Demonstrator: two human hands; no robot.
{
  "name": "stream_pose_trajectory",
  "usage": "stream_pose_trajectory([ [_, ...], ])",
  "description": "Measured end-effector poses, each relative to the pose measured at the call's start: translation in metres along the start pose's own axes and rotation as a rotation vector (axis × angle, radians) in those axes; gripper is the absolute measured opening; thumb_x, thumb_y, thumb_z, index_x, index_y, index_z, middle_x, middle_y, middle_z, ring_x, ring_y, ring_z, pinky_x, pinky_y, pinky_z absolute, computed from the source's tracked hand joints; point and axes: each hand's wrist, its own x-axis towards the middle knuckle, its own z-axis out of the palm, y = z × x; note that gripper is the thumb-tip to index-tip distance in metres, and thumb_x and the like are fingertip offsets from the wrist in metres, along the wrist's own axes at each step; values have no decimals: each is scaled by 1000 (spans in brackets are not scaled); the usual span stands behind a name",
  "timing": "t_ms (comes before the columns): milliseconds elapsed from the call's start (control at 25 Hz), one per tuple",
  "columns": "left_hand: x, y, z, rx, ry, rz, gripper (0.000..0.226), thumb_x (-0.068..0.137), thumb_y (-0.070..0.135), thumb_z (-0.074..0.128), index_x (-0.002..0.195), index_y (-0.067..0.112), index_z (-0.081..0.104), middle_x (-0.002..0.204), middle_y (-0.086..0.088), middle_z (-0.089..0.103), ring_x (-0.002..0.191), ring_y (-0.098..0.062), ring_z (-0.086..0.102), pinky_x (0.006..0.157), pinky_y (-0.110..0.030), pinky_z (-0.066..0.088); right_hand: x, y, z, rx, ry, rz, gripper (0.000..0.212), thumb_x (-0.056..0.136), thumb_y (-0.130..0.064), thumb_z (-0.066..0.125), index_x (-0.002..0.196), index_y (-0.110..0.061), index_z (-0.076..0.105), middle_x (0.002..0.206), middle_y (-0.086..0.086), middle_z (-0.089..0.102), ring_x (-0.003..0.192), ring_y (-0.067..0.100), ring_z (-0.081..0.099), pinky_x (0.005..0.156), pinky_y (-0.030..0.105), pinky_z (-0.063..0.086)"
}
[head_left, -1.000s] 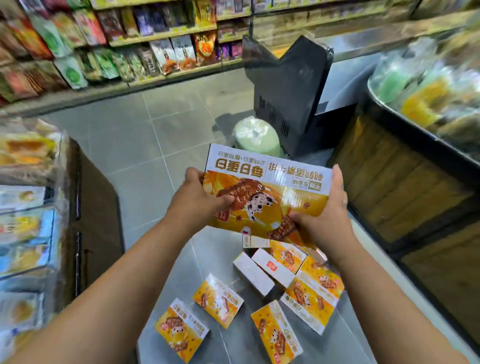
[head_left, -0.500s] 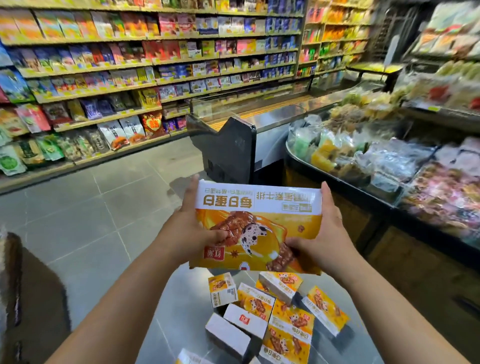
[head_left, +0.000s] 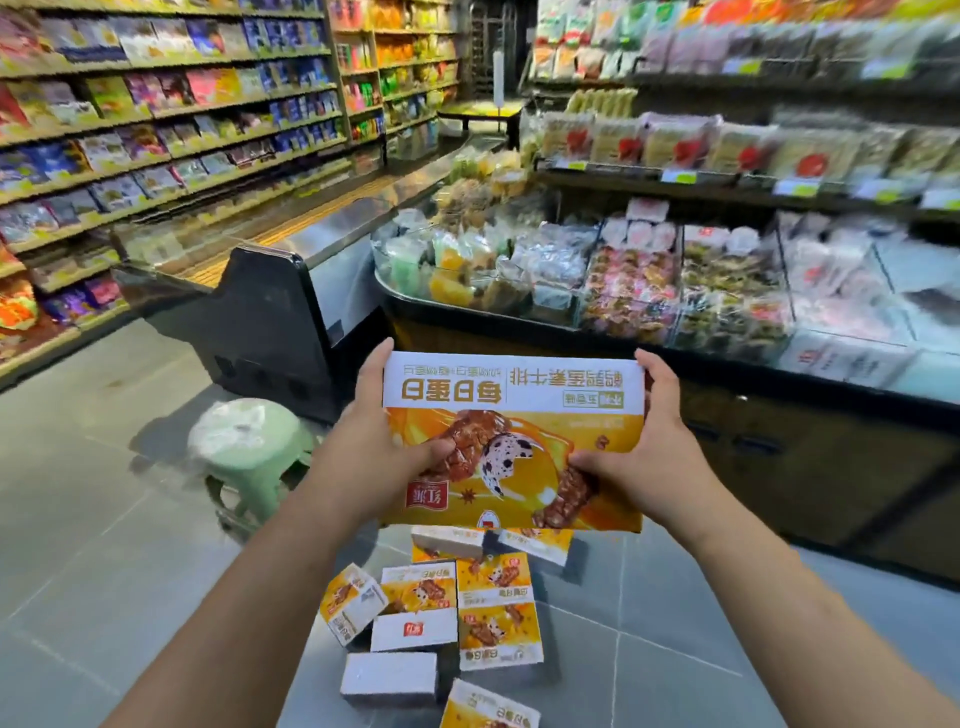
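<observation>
Head view: a large yellow-and-white carton (head_left: 511, 415), print upside down, is held in the air above the floor (head_left: 104, 519). The left hand (head_left: 387, 457) grasps its left edge and the right hand (head_left: 641, 462) its right edge, thumbs on the front face. Beneath it small matching boxes (head_left: 498, 587) lie clustered on the tiles beside a green stool (head_left: 249, 441); behind, the display counter (head_left: 467, 317) holds wrapped snacks in clear-walled compartments.
</observation>
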Motion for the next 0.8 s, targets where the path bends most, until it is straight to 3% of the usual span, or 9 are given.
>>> stream_pose_trajectory([
  [120, 2, 31, 35, -4, -101, 69, 111, 76, 30, 81, 145, 51, -3, 126, 7, 56, 101, -19, 61, 89, -41, 52, -20, 19, -42, 8, 102, 64, 111, 69, -16, 86, 143, -46, 8, 124, -10, 43, 109, 17, 53, 93, 36, 46],
  [240, 1, 70, 76, 14, -180, 142, 113, 74, 34, 82, 141, 55, -6, 124, 6, 56, 105, -22, 60, 91, -47, 52, -36, 43, -91, 23, 200, 129, 119, 67, -18, 87, 147, -45, 4, 130, -11, 44, 117, 18, 51, 102, 40, 44],
  [480, -6, 160, 183, 1, -339, 252, 115, 72, 33, 83, 138, 60, -7, 126, 4, 54, 102, -18, 61, 88, -45, 54, -63, 107, -203, 23, 373, 204, 114, 66, -18, 88, 146, -46, 13, 137, -6, 48, 116, 17, 55, 100, 45, 48],
  [640, -25, 236, 272, -6, -447, 309, 117, 74, 32, 82, 144, 51, -10, 130, 2, 52, 99, -16, 60, 86, -37, 54, -82, 160, -298, 23, 459, 251, 110, 68, -16, 87, 145, -45, 14, 134, -6, 50, 112, 17, 56, 96, 44, 50],
  [800, -51, 311, 366, -23, -529, 376, 116, 74, 31, 82, 145, 50, -8, 136, 3, 48, 112, -21, 57, 96, -43, 50, -101, 219, -395, 24, 539, 290, 110, 67, -18, 88, 143, -49, 15, 133, -6, 50, 114, 18, 55, 97, 48, 49],
])
